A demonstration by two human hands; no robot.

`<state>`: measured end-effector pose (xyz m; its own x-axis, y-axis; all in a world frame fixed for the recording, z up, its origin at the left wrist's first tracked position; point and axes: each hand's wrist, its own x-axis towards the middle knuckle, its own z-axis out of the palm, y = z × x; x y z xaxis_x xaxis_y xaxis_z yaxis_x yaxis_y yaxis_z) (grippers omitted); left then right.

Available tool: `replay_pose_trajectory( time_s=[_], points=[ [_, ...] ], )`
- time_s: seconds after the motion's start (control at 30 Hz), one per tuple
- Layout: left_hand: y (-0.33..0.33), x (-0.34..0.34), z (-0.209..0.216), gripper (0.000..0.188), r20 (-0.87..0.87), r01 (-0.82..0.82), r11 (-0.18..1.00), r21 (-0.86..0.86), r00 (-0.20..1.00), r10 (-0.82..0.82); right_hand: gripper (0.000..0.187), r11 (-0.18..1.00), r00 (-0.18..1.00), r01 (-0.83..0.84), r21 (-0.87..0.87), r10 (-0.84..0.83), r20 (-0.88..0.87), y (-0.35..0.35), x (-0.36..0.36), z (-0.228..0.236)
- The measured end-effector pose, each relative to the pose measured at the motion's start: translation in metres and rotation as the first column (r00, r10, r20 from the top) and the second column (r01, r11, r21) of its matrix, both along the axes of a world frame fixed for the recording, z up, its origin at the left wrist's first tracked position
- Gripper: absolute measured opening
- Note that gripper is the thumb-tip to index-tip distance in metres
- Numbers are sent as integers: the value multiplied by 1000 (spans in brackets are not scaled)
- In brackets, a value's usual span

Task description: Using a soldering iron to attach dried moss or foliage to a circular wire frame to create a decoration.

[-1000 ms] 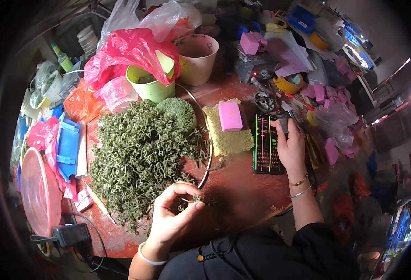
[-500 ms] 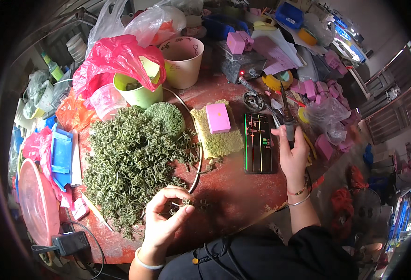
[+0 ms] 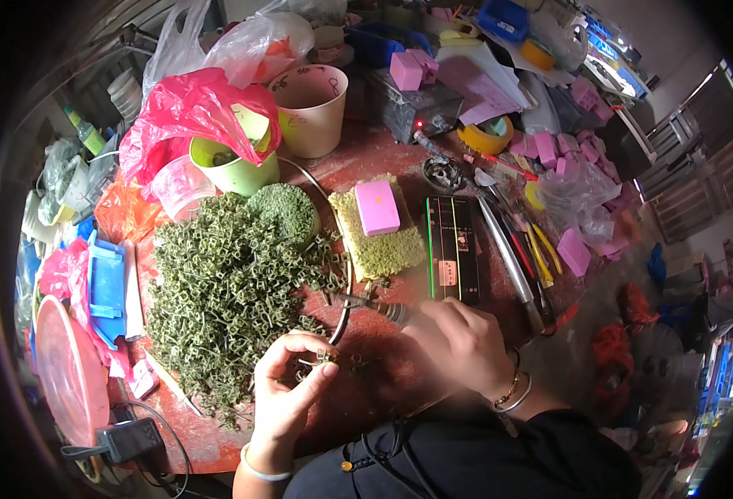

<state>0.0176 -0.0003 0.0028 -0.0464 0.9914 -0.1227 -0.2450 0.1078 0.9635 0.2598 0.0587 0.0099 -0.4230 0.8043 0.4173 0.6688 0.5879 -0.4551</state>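
My left hand point(image 3: 282, 395) pinches a small square metal-looking piece point(image 3: 325, 356) between thumb and forefinger, over the front of the red table. A soldering iron point(image 3: 383, 309) is gripped in my right hand point(image 3: 470, 345), which is blurred; its dark tip points left, above and a little right of the pinched piece, apart from it. Left of that lies a large heap of similar grey-green pieces point(image 3: 225, 299). A pink block point(image 3: 377, 208) rests on a yellow-green granular pad point(image 3: 393, 258). Right of the pad is a phone point(image 3: 454, 241) with its screen lit.
A cable point(image 3: 348, 291) curves between heap and pad. Pens and tools point(image 3: 508, 249) lie right of the phone. Behind stand a light-green cup point(image 3: 237, 175), a white bucket point(image 3: 312, 116) and a dark box with a red light point(image 3: 404, 112). A blue tray point(image 3: 107, 291) stands left.
My right hand has swung from beside the phone down and left, bringing the soldering iron's tip close to my left hand. My left hand keeps its pinch on the small piece.
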Motion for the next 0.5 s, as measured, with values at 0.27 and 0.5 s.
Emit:
replay_pose_trajectory(
  time_s=[0.27,0.5],
  points=[
    [-2,0,0,19,29,19,1000,24,999,-20,24,981,960,191,44,-196,200,-3,14,2],
    [-1,0,-3,19,-5,10,1000,17,1000,-10,23,981,965,190,28,-192,177,-2,12,-3]
  ],
)
